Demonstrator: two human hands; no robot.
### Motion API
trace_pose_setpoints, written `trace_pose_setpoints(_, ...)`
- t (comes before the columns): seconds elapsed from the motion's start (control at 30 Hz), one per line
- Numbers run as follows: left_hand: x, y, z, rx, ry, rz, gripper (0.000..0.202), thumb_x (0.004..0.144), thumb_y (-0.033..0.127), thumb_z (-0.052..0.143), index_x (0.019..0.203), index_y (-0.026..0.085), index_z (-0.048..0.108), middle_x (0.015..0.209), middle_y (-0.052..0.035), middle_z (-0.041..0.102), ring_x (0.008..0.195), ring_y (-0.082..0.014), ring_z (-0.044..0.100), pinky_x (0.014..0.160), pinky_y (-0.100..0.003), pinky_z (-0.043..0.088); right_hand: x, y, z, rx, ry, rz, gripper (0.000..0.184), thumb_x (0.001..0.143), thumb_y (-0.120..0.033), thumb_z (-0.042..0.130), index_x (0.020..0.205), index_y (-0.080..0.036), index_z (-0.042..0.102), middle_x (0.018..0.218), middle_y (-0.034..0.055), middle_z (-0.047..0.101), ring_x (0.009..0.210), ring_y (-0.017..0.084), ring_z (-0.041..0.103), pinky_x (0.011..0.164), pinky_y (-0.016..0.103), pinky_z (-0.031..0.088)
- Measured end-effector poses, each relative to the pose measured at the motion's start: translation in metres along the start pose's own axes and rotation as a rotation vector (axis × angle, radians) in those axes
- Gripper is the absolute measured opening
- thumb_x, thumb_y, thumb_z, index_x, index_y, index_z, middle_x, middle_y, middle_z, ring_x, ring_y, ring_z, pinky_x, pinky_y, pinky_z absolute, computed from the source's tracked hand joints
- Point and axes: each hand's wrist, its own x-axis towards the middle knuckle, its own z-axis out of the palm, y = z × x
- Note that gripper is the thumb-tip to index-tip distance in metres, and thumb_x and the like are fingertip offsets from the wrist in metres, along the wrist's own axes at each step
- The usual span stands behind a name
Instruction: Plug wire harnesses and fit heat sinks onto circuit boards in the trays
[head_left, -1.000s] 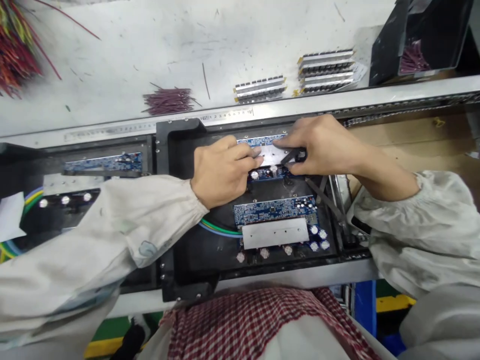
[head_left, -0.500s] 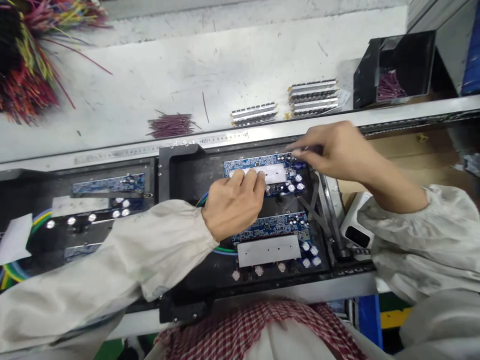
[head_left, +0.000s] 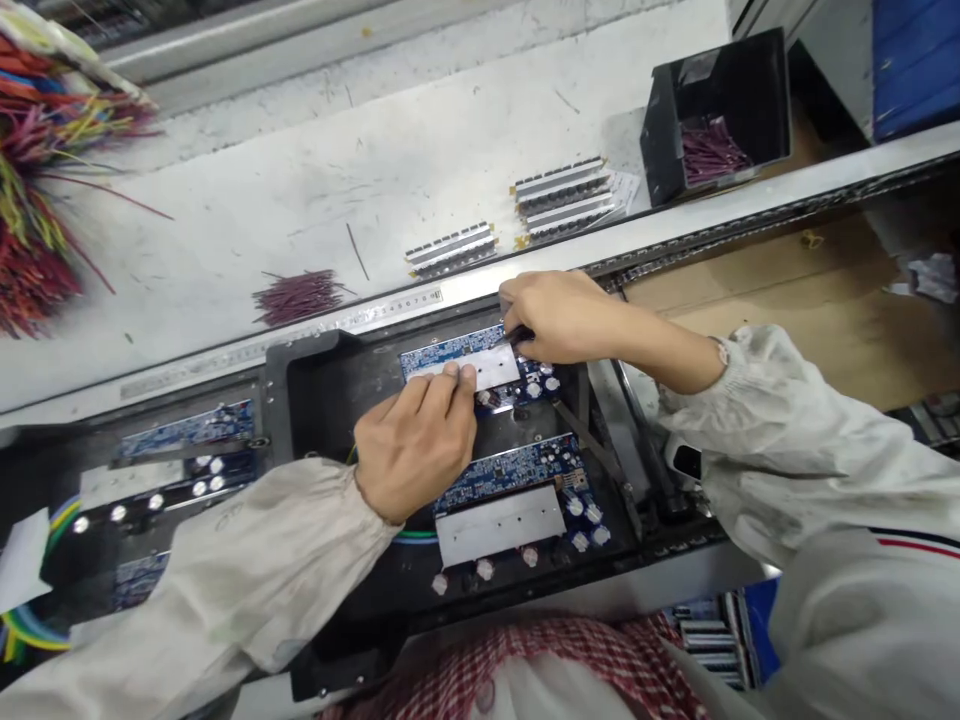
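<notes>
The upper blue circuit board (head_left: 450, 350) lies in a black tray (head_left: 315, 375), with a flat silver heat sink (head_left: 495, 366) on it. My left hand (head_left: 420, 440) is closed over the heat sink's near left part, its fingertips bent onto the metal. At the board's upper right edge, my right hand (head_left: 559, 315) pinches a thin dark tool (head_left: 519, 335), its kind mostly hidden by the fingers. Nearer to me in the same tray is a second circuit board (head_left: 517, 466) with its own heat sink (head_left: 501, 525) and several round capacitors.
To the left is another tray with a similar board (head_left: 187, 430). Behind the rail lie purple wires (head_left: 298, 296), metal strips (head_left: 450, 250) and a black bin (head_left: 716, 110) with purple pieces. Bundled coloured wires (head_left: 52, 190) hang at upper left. A brown cardboard sheet (head_left: 757, 310) lies right.
My right hand has come down and left, bringing the dark tool onto the board's upper right. My left hand stays on the heat sink. The whole view has shifted and tilted.
</notes>
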Motion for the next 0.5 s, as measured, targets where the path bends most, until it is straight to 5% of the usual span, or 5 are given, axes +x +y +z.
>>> trace_pose_setpoints(0.2,-0.003,0.000,0.001,-0.028,-0.010,0.002,0.028,0.080,0.015,0.055,0.105,0.007,0.061,0.091,-0.0121,0.068,0.069,-0.0172,0.058,0.048,-0.027,0.040,0.000,-0.001,-0.001,0.007,-0.002,0.008,0.016,0.071,-0.016,0.055,0.081,-0.017,0.067,0.089,0.0081,0.063,0.083,0.021,0.054,0.058,0.029,0.031)
trace_pose_setpoints(0.37,-0.006,-0.001,0.002,-0.023,-0.056,0.001,0.029,0.082,0.013,0.051,0.108,0.005,0.059,0.091,-0.0125,0.067,0.070,-0.0177,0.057,0.047,-0.028,0.038,-0.021,-0.012,-0.006,0.100,0.103,-0.112,0.028,0.080,-0.017,0.050,0.102,-0.021,0.068,0.099,0.0074,0.062,0.091,0.022,0.054,0.066,0.030,0.036)
trace_pose_setpoints(0.5,-0.005,0.000,0.004,0.011,-0.044,-0.007,0.024,0.083,0.013,0.048,0.103,0.006,0.062,0.086,-0.0111,0.066,0.066,-0.0169,0.055,0.045,-0.029,0.033,-0.026,-0.020,-0.001,0.072,0.050,-0.170,0.023,0.082,-0.023,0.053,0.097,-0.020,0.070,0.098,0.0079,0.063,0.095,0.024,0.052,0.065,0.030,0.034)
